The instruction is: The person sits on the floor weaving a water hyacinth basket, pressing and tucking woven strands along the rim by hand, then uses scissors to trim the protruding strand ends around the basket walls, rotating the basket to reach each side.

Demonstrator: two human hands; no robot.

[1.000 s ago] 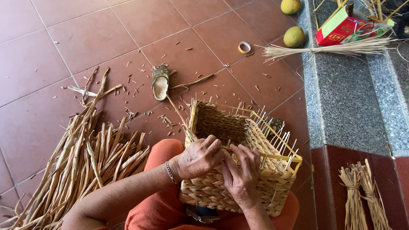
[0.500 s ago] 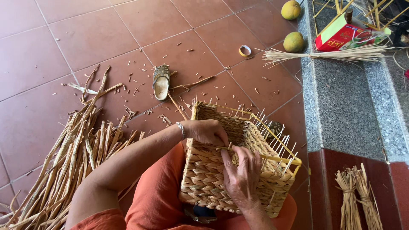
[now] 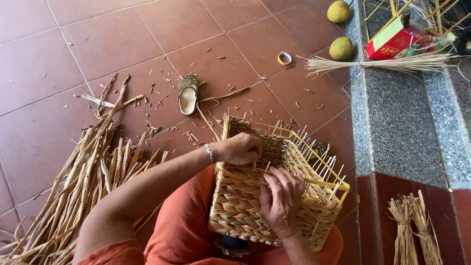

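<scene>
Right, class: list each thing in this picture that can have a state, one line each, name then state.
Woven basket: half-woven, tilted on the lap, bare spokes sticking up along its rim.
Left hand: closed over the basket's rim.
Right hand: spread flat on the woven side.
Loose reeds: piled, unbundled, on the floor.
Thin sticks: tied in a bundle.
Sandal: lying sole down, unworn.
Tape roll: flat on the tile.
Red box: closed.

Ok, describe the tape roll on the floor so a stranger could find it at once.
Start at the grey stone step on the right edge of the red tiled floor. Just left of it lie two round yellow-green fruits and a bundle of thin pale sticks. The tape roll sits left of the nearer fruit: a small flat ring, hollow in the middle, unlike the solid fruits.
</scene>
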